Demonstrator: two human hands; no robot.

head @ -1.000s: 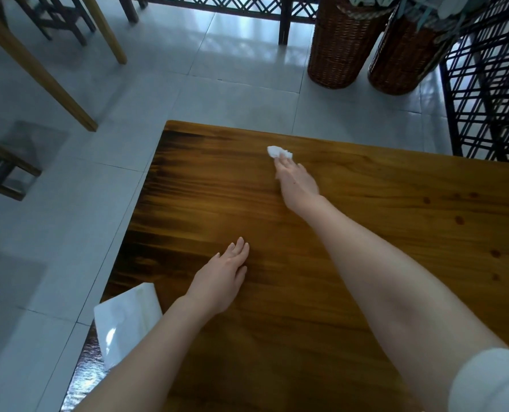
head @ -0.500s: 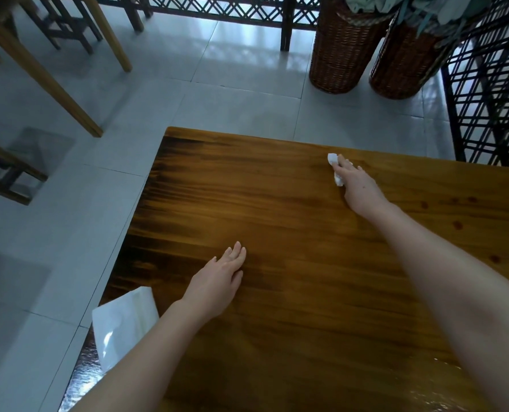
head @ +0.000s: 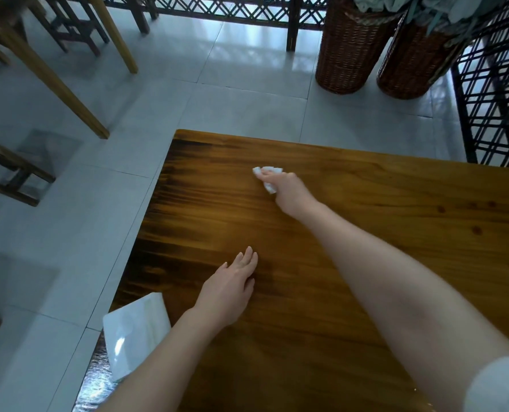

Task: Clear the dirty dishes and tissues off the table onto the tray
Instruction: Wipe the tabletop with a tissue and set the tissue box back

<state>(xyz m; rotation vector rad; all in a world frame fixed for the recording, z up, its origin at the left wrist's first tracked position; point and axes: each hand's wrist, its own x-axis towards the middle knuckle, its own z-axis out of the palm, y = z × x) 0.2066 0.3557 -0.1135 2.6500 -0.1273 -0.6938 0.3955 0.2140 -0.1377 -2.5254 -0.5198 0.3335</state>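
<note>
A crumpled white tissue (head: pixel 267 173) is pressed onto the dark wooden table (head: pixel 366 233) near its far edge, and my right hand (head: pixel 289 191) is shut on it with the arm stretched out. My left hand (head: pixel 229 286) lies flat on the table nearer to me, fingers together, holding nothing. A white pack of tissues (head: pixel 134 331) lies at the table's left edge, partly hidden by my left forearm. No tray and no dishes are in view.
Two wicker baskets (head: pixel 348 46) (head: pixel 416 58) with green leaves stand on the tiled floor beyond the table. A black lattice screen (head: pixel 497 93) stands at the right. Wooden chair and table legs (head: pixel 54 84) stand at the left.
My right hand slid the tissue to the right along the far part of the table, then back to the left. My left hand stayed flat in place.
</note>
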